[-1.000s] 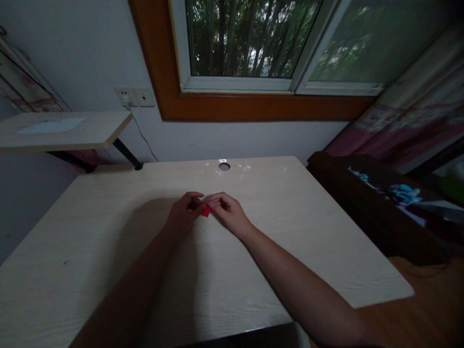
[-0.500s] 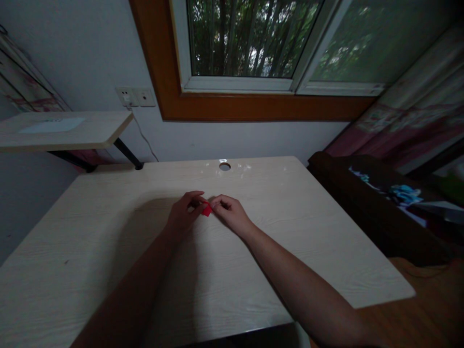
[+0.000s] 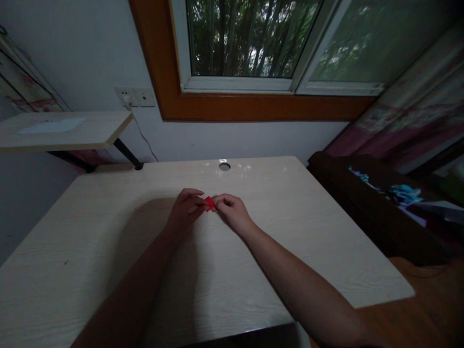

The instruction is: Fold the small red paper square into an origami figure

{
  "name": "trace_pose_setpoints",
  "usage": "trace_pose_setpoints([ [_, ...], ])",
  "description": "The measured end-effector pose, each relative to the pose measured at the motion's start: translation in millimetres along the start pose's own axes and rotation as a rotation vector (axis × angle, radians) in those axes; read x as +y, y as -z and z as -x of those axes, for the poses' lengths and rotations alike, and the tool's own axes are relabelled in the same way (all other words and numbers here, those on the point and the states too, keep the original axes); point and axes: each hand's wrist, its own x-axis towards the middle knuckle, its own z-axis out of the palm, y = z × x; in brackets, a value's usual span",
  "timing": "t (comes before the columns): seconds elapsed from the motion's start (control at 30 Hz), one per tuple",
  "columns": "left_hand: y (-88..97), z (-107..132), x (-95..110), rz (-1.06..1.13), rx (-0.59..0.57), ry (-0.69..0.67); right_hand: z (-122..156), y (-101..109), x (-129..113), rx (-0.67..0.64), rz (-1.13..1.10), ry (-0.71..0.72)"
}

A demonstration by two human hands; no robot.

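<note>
Between my two hands is a small red piece (image 3: 209, 204), flat-sided and angular like folded paper, just above the pale wood-grain table (image 3: 232, 270). My left hand (image 3: 186, 210) pinches its left side between thumb and fingers, with the index finger stretched out above. From the right, my right hand (image 3: 232, 209) pinches the other side with its thumb and curled fingers. The fingertips cover the edges of the red piece, so its full shape is hidden.
A raised shelf (image 3: 105, 133) with a sheet of paper (image 3: 52, 125) stands at the back left on black legs. A round cable hole (image 3: 224, 166) lies near the table's back edge. A dark brown piece of furniture (image 3: 362, 208) with items on it is at the right.
The red piece has turned and shifted slightly up and right; it hung as a pointed shape before and now shows a different face. Both hands still pinch it, with small finger movements.
</note>
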Motion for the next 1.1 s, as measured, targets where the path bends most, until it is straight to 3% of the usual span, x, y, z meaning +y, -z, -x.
trace_pose_setpoints([
  [0.13, -1.5, 0.0, -1.2, -0.021, -0.014, -0.049, -0.8, 1.4, 1.1, 0.006, -0.042, -0.002],
  [0.4, -3.4, 1.1, 0.0, 0.038, -0.060, -0.011, -2.6, 1.9, -0.7, 0.000, -0.166, -0.068],
  [0.8, -3.6, 1.9, -2.6, 0.215, -0.054, 0.236, -4.1, 4.9, 0.0, -0.115, -0.264, -0.062],
  [1.1, -2.7, 0.6, -8.2, 0.269, -0.032, 0.283, -4.3, 8.3, 5.8, -0.173, -0.241, -0.031],
])
